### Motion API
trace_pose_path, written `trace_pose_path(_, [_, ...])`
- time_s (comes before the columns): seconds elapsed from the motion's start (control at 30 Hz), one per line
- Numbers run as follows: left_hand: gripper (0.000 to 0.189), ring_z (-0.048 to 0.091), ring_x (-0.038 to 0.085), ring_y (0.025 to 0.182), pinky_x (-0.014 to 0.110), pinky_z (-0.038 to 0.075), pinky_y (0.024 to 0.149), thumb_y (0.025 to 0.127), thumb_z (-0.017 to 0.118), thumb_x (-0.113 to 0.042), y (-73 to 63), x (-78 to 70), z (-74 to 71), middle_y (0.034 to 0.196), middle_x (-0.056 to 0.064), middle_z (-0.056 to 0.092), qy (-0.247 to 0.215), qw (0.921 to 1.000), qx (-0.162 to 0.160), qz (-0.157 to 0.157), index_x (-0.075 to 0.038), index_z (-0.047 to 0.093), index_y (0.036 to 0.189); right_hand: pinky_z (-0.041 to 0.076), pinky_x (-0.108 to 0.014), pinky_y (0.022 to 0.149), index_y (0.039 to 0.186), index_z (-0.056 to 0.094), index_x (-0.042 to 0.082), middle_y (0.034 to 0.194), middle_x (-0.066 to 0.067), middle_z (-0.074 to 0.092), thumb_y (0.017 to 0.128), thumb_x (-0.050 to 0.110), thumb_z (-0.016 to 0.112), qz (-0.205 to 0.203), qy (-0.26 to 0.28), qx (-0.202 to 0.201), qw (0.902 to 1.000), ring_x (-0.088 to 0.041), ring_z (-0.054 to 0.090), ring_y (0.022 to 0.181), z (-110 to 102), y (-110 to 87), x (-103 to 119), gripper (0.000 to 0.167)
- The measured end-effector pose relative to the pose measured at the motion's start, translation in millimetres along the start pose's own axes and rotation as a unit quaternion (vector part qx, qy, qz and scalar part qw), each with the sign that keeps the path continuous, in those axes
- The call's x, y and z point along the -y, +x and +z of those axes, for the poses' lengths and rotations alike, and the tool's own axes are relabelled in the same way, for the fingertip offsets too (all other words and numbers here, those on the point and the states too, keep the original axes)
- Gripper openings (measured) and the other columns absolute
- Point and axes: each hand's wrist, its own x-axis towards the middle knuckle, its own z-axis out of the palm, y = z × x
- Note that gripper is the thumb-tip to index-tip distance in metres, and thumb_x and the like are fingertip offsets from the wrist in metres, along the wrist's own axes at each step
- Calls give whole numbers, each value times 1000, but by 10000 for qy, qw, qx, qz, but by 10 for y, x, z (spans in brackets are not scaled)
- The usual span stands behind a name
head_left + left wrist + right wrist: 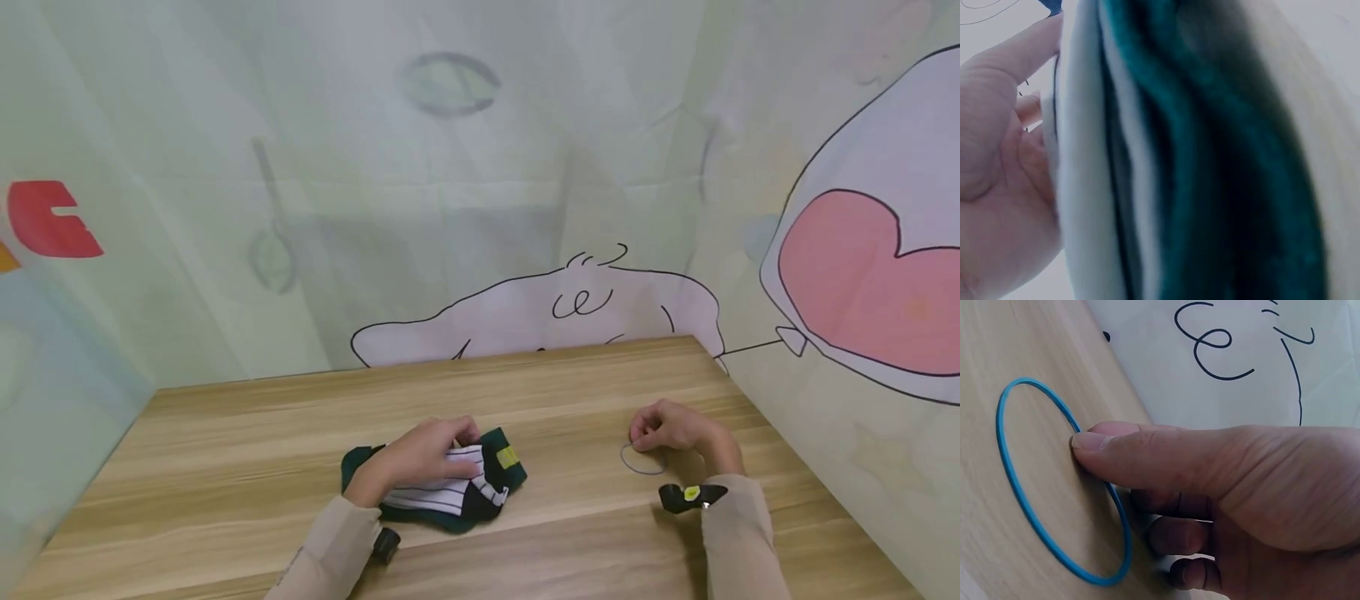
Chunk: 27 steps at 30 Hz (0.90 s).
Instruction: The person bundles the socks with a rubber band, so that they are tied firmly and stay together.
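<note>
Here, right hand (673, 430) pinches a blue band (1104, 581); left hand (418, 457), thumb apart, touches socks (432, 498).

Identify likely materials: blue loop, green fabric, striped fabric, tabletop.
Blue loop: probably rubber, smooth; slim, even strand.
Green fabric: likely knit, matte; soft, fuzzy-looking folds.
Striped fabric: likely knit too, matte; soft drape, fibre unclear.
Tabletop: wood or wood-look laminate, satin; long grain streaks.
</note>
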Motion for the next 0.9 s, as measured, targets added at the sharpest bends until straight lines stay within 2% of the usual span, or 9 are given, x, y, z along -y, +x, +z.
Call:
trace_pose_path(0.2, [26, 62, 15, 97, 41, 50, 87, 91, 75, -29, -11, -16, -7, 102, -2, 66, -8, 9998, -73, 168, -19, 57, 106, 41, -28, 72, 91, 66, -1, 80, 0, 59, 90, 8, 72, -20, 122, 15, 9999, -16, 51, 78, 10, -7, -1, 10])
trace_pose_path(0.37, [33, 61, 13, 91, 40, 50, 83, 91, 75, -26, -21, -32, -18, 100, -2, 66, -66, 9997, -85, 223, -19, 55, 116, 41, -32, 78, 95, 65, -1, 88, -3, 62, 94, 9, 68, -39, 179, -83, 9998, -19, 52, 84, 34, -4, 27, 10])
trace_pose_path(0.6, [42, 58, 11, 83, 35, 48, 75, 92, 74, -24, -49, -50, -66, 96, -4, 63, -100, 9994, -134, 291, -18, 53, 128, 42, -28, 76, 94, 64, 3, 87, -2, 62, 94, 11, 68, -246, -76, -275, 9993, -18, 53, 83, 37, 46, 53, 9])
trace_pose_path(0.9, [49, 54, 10, 80, 29, 46, 73, 88, 78, -21, -73, -75, -115, 90, -8, 60, -102, 9986, -411, 309, -12, 56, 131, 47, -28, 72, 97, 62, -2, 88, -7, 62, 95, 7, 64, -553, 480, -170, 9972, -18, 56, 81, 37, 69, 159, 10])
